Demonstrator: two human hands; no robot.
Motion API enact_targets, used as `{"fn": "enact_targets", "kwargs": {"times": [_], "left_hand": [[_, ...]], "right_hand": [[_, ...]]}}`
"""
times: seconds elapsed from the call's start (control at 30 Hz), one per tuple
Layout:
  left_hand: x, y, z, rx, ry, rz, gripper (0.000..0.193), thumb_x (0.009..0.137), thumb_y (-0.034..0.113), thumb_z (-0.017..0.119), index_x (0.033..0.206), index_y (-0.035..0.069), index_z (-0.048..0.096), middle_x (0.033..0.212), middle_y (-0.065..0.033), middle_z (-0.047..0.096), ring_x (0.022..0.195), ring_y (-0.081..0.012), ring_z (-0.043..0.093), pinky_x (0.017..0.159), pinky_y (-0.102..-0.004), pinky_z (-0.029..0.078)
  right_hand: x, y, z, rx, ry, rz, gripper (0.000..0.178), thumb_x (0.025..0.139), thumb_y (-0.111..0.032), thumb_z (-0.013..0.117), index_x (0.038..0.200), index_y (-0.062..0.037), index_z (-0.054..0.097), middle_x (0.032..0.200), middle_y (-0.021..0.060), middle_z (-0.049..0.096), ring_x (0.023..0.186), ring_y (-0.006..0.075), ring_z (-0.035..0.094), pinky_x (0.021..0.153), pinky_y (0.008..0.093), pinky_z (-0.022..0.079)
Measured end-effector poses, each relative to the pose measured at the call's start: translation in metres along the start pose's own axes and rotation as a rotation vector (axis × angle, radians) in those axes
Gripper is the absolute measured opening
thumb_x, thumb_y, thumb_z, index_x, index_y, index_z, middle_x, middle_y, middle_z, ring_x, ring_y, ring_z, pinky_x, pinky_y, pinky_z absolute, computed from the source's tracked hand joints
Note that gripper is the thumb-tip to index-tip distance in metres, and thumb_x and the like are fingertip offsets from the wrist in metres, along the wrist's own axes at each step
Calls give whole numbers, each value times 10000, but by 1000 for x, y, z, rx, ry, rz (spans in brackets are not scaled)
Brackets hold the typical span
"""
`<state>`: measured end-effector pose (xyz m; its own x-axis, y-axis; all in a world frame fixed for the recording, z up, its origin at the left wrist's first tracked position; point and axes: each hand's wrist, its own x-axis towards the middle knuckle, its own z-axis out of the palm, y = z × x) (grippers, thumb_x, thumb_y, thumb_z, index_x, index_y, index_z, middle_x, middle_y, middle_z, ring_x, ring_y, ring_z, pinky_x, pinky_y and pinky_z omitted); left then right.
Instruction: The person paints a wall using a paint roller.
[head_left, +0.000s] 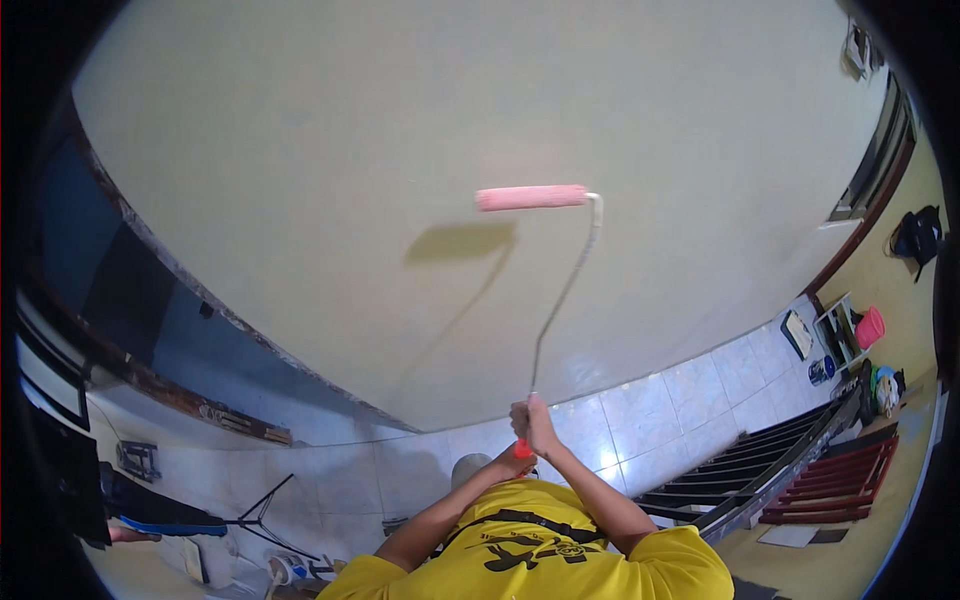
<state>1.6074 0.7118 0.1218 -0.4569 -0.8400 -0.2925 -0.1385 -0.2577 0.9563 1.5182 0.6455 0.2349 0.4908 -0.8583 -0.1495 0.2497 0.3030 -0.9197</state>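
A paint roller with a pink sleeve (531, 198) is raised in front of the pale wall (300, 130). Its thin bent rod runs down to a red handle (522, 449) close to my body. My right hand (541, 425) is wrapped round the upper part of the handle. Just below it, my left hand (511, 463) closes on the handle's lower end. The sleeve lies level, and a shadow of the roller falls on the wall to its left. Whether the sleeve touches the wall I cannot tell.
White floor tiles (640, 410) run along the wall's foot. A black slatted metal frame (740, 470) and a red slatted piece (835, 480) lie at right. A pink bucket (870, 327) is beyond them. At left are a dark opening (130, 260) and a thin-legged stand (265, 515).
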Motion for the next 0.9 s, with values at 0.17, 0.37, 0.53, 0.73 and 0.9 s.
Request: {"fn": "enact_targets", "kwargs": {"times": [0.17,0.37,0.53,0.73,0.9], "left_hand": [[27,-9,22,-266,-189,-134,159,786,135,548,690,102,426,545,21,420,468,-90,388,444,-268,309],[38,-13,37,-378,-251,-162,109,784,136,538,713,92,468,600,-16,492,516,-123,479,487,-271,400],[68,34,8,-118,-158,-54,153,782,181,513,688,65,486,552,-46,514,478,-157,539,461,-295,454],[105,156,-35,-188,-20,142,187,807,203,503,681,65,483,574,-27,512,534,-128,526,506,-276,431],[128,89,-43,-54,125,150,242,805,253,507,664,57,529,561,-39,543,513,-139,532,504,-296,433]], "right_hand": [[-15,-16,-27,58,158,-4,659,847,-733,251,523,-159,227,472,-71,186,379,54,191,361,236,130],[-14,1,-42,-75,190,55,650,841,-740,251,522,-174,226,484,-82,182,375,51,185,351,234,128],[19,-42,-40,-229,211,-110,647,873,-702,220,507,-168,248,469,-79,203,385,52,202,363,236,145],[58,-167,-26,-287,141,-290,662,884,-690,198,507,-149,256,467,-73,214,390,56,213,370,239,158],[74,-120,-40,-237,108,-277,667,890,-681,185,512,-139,273,461,-66,226,399,59,216,381,242,157]]}}
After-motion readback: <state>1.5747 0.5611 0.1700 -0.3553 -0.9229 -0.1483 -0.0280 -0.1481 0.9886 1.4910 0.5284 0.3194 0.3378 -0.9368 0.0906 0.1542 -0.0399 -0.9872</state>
